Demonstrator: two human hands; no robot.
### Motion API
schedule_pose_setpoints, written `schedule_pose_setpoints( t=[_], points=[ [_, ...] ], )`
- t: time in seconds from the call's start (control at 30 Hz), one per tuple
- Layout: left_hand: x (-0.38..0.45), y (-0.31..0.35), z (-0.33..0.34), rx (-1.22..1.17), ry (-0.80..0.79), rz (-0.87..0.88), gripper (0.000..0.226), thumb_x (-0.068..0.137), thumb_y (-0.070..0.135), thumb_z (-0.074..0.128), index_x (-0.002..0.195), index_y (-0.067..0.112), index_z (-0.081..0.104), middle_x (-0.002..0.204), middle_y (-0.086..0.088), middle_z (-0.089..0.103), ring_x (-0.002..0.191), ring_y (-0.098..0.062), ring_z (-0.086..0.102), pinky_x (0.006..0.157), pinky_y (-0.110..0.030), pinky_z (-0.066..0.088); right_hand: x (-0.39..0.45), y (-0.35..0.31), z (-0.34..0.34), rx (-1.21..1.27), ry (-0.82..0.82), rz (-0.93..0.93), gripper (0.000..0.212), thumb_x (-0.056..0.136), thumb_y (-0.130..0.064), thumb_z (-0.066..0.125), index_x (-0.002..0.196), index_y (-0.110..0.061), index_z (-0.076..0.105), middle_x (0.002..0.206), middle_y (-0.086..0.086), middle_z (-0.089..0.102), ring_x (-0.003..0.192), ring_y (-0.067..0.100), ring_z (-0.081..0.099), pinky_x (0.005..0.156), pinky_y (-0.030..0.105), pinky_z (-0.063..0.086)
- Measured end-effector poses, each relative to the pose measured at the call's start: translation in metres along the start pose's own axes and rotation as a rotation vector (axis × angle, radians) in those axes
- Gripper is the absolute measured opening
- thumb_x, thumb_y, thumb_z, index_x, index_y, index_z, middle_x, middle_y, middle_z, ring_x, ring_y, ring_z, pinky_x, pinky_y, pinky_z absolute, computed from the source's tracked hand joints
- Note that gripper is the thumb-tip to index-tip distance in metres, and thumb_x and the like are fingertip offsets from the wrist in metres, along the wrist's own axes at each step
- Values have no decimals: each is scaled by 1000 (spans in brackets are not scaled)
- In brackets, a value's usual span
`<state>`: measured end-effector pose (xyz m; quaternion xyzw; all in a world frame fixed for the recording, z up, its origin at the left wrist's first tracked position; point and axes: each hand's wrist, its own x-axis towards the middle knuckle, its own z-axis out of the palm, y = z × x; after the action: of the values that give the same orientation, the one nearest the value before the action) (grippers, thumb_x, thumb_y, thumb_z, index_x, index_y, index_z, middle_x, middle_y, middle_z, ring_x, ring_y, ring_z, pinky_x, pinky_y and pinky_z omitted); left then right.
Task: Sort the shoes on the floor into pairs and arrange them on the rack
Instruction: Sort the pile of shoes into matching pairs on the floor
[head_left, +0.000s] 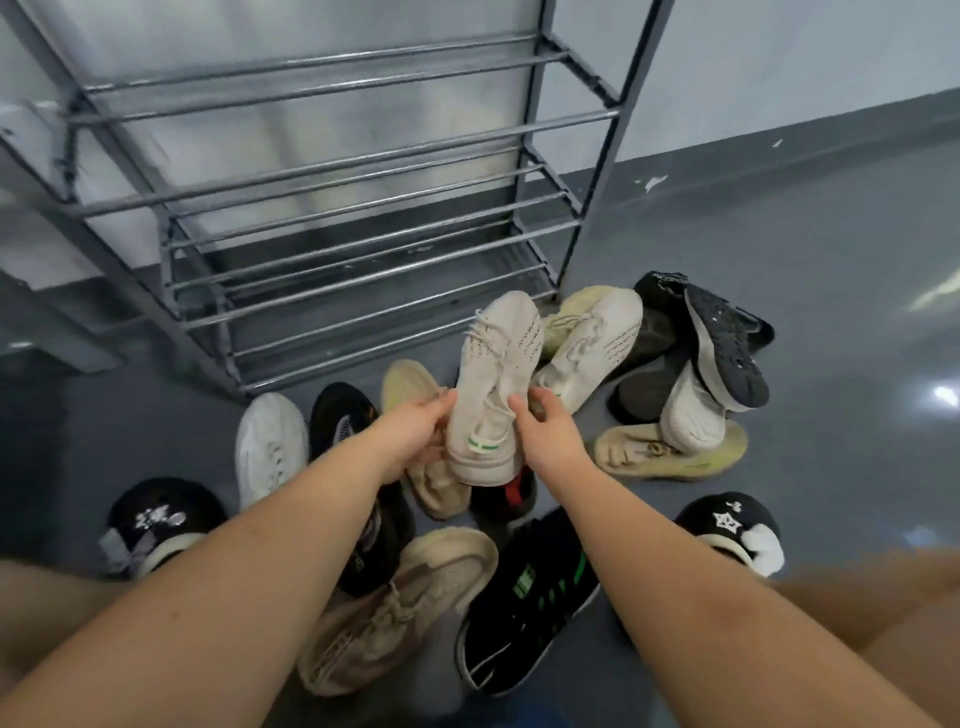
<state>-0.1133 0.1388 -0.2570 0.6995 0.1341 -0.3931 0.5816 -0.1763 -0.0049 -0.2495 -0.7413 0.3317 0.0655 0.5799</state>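
Note:
A cream knit sneaker (493, 384) with a green heel tab is lifted above the pile, toe pointing at the rack. My left hand (415, 436) grips its left side near the heel. My right hand (545, 431) holds its right side, fingers curled round the collar. A matching cream sneaker (592, 348) lies just to the right on the floor. The grey metal shoe rack (332, 208) stands behind with bare bars on all tiers. Several other shoes lie around: a white one (270, 447), a beige one (395, 608), and a black one with green stripes (530, 608).
A heap of dark and yellowish shoes (691, 374) lies at the right of the rack's foot. My own feet in black slippers (161, 519) (727, 525) flank the pile. Grey floor (831, 260) stretches to the right, with a pale wall behind.

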Motion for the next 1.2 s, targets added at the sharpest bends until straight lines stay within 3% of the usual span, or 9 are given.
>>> schedule_pose_setpoints(
  t=[0.07,0.2,0.33,0.53,0.67,0.8,0.9,1.07,1.2],
  points=[
    [-8,-13,-24,-20,0,-39,32,95,32,53,121,15,58,89,1,66,79,-13,62,70,-28,51,1,0,22,-16,-84,7,50,98,-34,47,142,-13,41,135,9,54,122,22,52,102,31,41],
    [-14,-41,-57,-48,3,-113,30,97,22,50,124,12,56,102,-3,67,86,-16,63,77,-28,52,0,14,67,-15,-198,98,47,99,-34,45,140,-12,46,138,9,54,125,25,51,108,43,40],
    [-10,-53,-55,20,32,-138,31,99,21,45,126,11,56,112,-8,63,94,-20,60,92,-35,49,7,25,80,-46,-219,139,46,100,-29,44,141,-10,44,141,9,52,130,25,48,112,41,36],
    [8,-60,-43,28,78,-133,33,100,14,41,131,12,52,121,-12,60,98,-22,55,84,-32,49,32,31,76,-112,-259,159,44,101,-23,43,142,-12,43,140,7,52,130,25,47,112,39,35],
    [18,-64,-43,187,91,-102,42,97,12,47,139,13,46,130,-12,58,114,-25,55,103,-37,44,44,44,81,-112,-342,268,46,99,-26,45,143,-13,42,142,9,49,130,26,47,112,42,35],
    [26,-61,-43,273,164,-70,52,95,18,51,144,12,36,141,-10,48,127,-22,48,110,-34,35,46,40,80,-137,-358,365,52,98,-36,42,144,-11,37,142,8,46,130,29,44,108,39,37],
    [30,-55,-39,462,203,4,54,94,25,51,145,18,35,148,-6,41,135,-23,40,111,-32,31,53,37,71,-316,-322,210,57,98,-39,43,146,-11,33,145,9,44,132,28,43,105,34,35],
    [32,-34,-18,911,201,173,62,95,34,47,150,26,19,154,-5,26,141,-26,26,114,-43,28,57,30,38,-847,-234,-124,62,95,-45,45,148,-18,27,150,10,34,137,30,33,111,42,32],
    [32,-19,3,1102,140,293,64,96,34,44,151,22,13,156,-7,22,144,-25,19,116,-39,19,61,36,-1,-988,-83,-189,60,94,-43,47,145,-16,30,147,10,35,135,30,33,107,42,32]
  ],
)
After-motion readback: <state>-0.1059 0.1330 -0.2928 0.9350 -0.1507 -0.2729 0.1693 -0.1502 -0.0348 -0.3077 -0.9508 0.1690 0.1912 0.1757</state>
